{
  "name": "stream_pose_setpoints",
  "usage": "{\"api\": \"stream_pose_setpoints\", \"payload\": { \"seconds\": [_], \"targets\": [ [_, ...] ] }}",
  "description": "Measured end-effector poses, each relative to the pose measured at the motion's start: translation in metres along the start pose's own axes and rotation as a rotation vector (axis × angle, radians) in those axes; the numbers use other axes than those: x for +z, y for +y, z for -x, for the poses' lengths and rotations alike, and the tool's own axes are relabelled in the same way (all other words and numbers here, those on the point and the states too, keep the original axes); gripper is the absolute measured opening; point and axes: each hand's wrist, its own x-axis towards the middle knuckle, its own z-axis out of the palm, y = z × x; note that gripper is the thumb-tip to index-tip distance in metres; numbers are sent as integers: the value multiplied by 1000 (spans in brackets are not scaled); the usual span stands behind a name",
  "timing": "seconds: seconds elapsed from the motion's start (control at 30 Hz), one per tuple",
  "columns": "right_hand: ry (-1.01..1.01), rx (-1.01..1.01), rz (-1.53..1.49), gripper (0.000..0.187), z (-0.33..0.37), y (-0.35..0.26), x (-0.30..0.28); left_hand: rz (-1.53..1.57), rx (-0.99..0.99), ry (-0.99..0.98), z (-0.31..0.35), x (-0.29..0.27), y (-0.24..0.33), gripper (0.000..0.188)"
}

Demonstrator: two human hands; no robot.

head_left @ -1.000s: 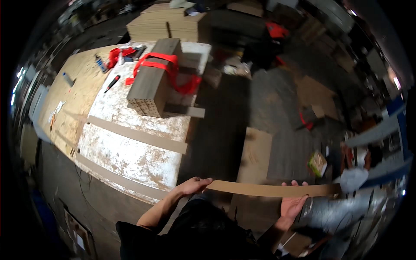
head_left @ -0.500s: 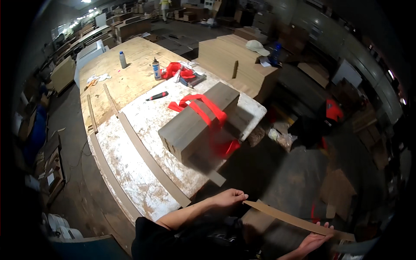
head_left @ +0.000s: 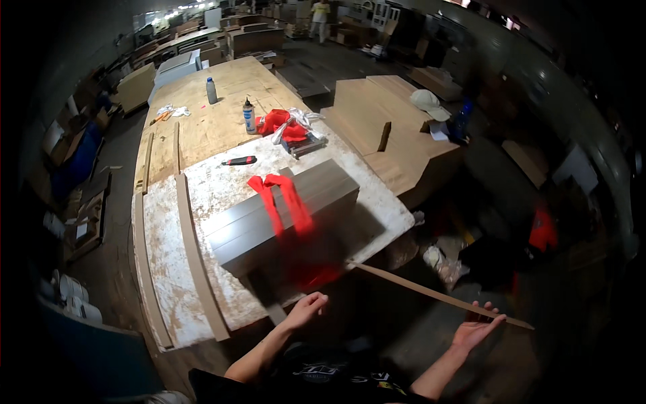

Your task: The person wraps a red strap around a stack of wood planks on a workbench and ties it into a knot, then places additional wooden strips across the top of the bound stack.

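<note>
My right hand (head_left: 474, 328) grips the near end of a long thin brown wooden strip (head_left: 431, 293). The strip runs up and left, and its far end touches the front right corner of the white-stained worktable (head_left: 222, 178). My left hand (head_left: 306, 310) is off the strip, fingers loosely apart, at the table's front edge beside a short strip end (head_left: 272, 311). Just beyond it lies a stack of grey panels (head_left: 309, 192) tied with a red strap (head_left: 286, 202).
Two long brown strips (head_left: 195, 259) lie along the table's left side. Farther back are a black-and-red tool (head_left: 240, 160), a glue bottle (head_left: 249, 118), a water bottle (head_left: 211, 89) and red straps (head_left: 279, 122). A plywood bench (head_left: 397, 135) with a white cap (head_left: 427, 99) stands on the right.
My view has swung toward the table. My left hand has let go of the strip and moved to the table edge; the strip's far end now rests at the table corner.
</note>
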Motion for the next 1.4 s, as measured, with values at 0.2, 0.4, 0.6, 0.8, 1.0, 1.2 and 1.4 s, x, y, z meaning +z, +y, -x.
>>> {"api": "stream_pose_setpoints", "payload": {
  "seconds": [0.2, 0.4, 0.6, 0.8, 1.0, 1.2, 1.4],
  "targets": [
    [-121, 159, 36, 42, -117, 35, 40, 18, 35, 180, -53, 49, 22, 25],
    [-162, 309, -44, 37, -180, 101, 114, 22, 5, 448, -79, 57, 70, 22],
    [-292, 360, -143, 30, -216, 149, 192, 16, 90, 482, -123, 43, 80, 23],
    [-377, 423, -160, 30, -251, 199, 251, -54, 49, 426, -160, 46, 99, 25],
    [-365, 598, -176, 35, -293, 273, 315, -50, -20, 539, -191, 68, 111, 25],
    [-369, 766, -124, 40, -314, 333, 370, 69, 10, 691, -234, 113, 112, 24],
    [-377, 901, -82, 58, -328, 366, 398, 29, -62, 849, -258, 156, 122, 22]
  ]
}}
